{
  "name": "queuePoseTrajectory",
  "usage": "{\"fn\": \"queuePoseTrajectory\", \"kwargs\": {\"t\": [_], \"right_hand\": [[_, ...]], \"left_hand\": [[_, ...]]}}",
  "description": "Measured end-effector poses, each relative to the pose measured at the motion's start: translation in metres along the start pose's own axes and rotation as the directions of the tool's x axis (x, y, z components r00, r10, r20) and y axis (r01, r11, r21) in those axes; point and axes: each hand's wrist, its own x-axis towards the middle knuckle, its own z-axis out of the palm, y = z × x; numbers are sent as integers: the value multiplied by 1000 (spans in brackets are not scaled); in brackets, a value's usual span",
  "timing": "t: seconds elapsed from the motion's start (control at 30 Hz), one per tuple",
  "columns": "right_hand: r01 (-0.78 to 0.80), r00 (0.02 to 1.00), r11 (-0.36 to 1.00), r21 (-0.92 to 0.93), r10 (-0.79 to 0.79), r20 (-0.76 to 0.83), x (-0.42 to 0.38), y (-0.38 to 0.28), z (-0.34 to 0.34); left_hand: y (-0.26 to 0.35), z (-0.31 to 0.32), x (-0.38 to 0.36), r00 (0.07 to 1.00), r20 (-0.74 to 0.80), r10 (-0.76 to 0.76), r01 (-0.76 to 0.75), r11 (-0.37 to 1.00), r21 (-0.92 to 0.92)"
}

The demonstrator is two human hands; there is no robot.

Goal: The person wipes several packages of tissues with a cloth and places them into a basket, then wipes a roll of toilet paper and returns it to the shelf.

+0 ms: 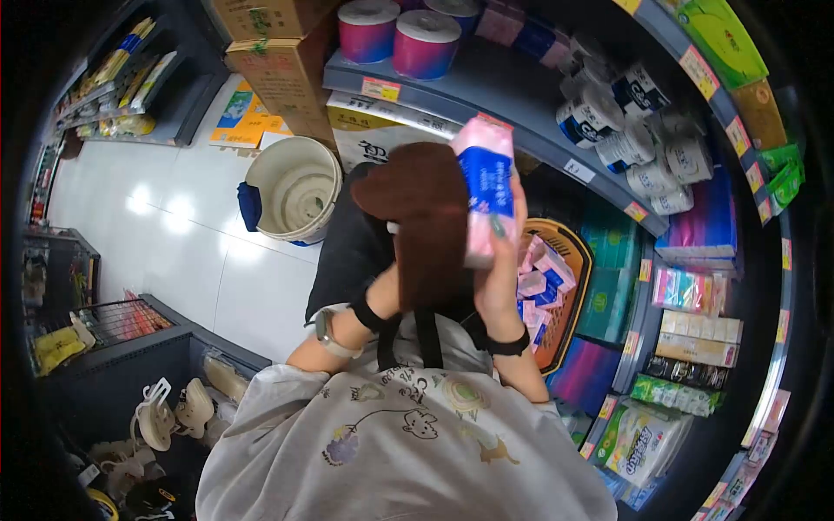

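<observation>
My right hand [497, 276] is closed around a pink and blue pack of tissues [488, 187], which it holds upright in front of me. A dark brown cloth [430, 221] hangs over my left hand [387, 285] and hides most of its fingers. The cloth is bunched in that hand and touches the left side of the pack. Below my right hand, several similar pink and blue packs [547, 282] lie in an orange-brown basket [569, 343].
A white bucket [291, 187] with a blue cloth [249, 207] over its rim stands on the tiled floor. Cardboard boxes [282, 87] are stacked behind it. Shelves [521, 130] with paper rolls [426, 45] curve along the front and right. A rack with slippers [156, 417] is at lower left.
</observation>
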Motion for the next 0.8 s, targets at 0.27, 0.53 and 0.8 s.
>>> {"fn": "queuePoseTrajectory", "kwargs": {"t": [0.27, 0.53, 0.8], "right_hand": [[7, 1000, 998, -61, -6, 22, -7, -27, 7], [120, 991, 977, -176, -106, 84, 2, -16, 8], [-182, 979, 970, -163, 164, -118, 11, -1, -39]], "left_hand": [[-3, 44, -8, 972, -36, -234, 213, 931, -297], [-8, -14, 1, 879, 37, -475, 372, 636, -676], [-20, 112, -62, 999, -14, -35, 25, 898, -439]]}}
